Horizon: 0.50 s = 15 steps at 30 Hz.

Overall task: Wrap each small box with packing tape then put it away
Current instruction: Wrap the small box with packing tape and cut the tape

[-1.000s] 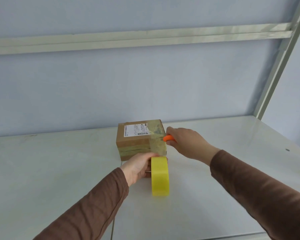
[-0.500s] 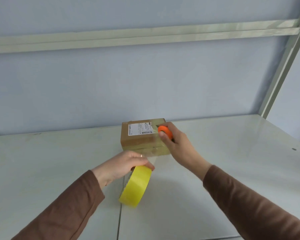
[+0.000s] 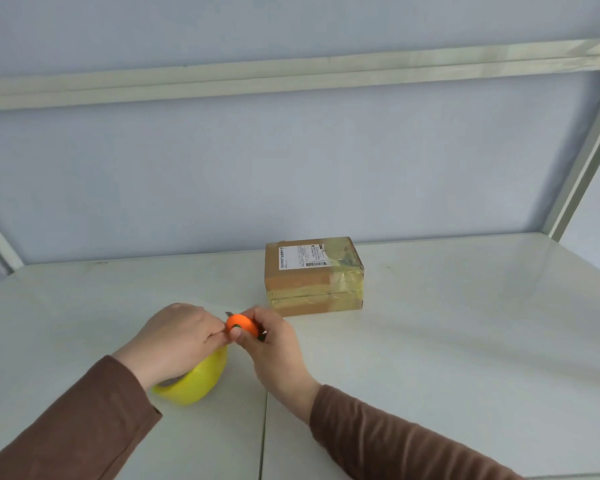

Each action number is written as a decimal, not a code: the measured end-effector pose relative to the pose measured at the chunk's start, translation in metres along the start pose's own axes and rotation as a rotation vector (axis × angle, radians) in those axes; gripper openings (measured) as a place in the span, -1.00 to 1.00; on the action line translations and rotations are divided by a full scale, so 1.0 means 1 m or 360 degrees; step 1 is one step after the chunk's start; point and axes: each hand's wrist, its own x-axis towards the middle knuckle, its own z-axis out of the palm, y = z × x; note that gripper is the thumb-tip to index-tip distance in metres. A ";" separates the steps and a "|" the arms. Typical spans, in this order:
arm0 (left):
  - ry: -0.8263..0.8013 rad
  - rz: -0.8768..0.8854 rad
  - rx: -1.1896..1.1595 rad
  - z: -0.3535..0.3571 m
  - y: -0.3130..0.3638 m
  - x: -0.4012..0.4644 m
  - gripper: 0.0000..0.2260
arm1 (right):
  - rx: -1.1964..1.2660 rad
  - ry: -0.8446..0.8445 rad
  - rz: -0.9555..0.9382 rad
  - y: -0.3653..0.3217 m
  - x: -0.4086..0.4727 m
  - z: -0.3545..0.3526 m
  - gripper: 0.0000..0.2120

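Taped box (image 3: 313,276) rests on the surface (image 3: 465,341), beyond your hands: left hand (image 3: 174,336) grips tape roll (image 3: 196,381), right hand (image 3: 271,344) pinches orange cutter (image 3: 242,325). Likely light, rigid, slick with tape; grasp its opposite side faces.

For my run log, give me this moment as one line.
box: taped, on table, untouched | left hand: holds tape roll | right hand: grips orange cutter | hands meet near box

Both arms wore long brown sleeves (image 3: 84,431). The cuffs ended at the wrists. The hands (image 3: 177,336) were bare.
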 end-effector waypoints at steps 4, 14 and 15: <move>-0.0201 -0.0023 -0.0137 0.021 -0.023 -0.006 -0.69 | 0.0144 -0.0128 0.0387 0.008 0.000 0.021 -0.85; -0.0186 -0.0221 -0.0808 0.026 -0.019 0.003 0.06 | -0.1066 -0.0206 0.0006 0.007 0.007 -0.005 -0.64; -0.0075 -0.0185 -0.0804 0.020 -0.014 0.007 -0.03 | -0.1048 -0.0138 -0.0091 0.005 0.007 -0.017 -0.66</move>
